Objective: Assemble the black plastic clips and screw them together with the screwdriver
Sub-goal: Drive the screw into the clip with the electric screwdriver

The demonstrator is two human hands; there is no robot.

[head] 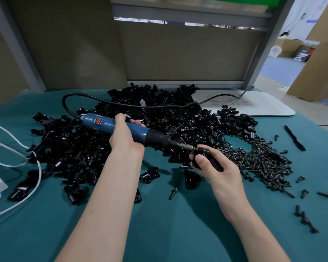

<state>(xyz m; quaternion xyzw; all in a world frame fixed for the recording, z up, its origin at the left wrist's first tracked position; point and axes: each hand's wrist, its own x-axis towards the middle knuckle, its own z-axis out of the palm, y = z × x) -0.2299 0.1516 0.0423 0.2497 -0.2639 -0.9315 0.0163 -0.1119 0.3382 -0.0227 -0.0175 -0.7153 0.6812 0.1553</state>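
- Left hand (125,138): I read it as wrapped round the mid-body of the blue screwdriver (140,131). The tool lies nearly level, with its bit pointing right.
- Right hand (219,168): it grips one black clip (204,152), thumb pressed on the near face.
- Bit tip touches the top of the held clip, over the teal cloth (169,220).
- Clip heap (159,118) lies behind both hands.
- Screw pile (263,163) sits just right of the right hand.
- Black cord (121,104) runs over the heap toward the white board (257,105).
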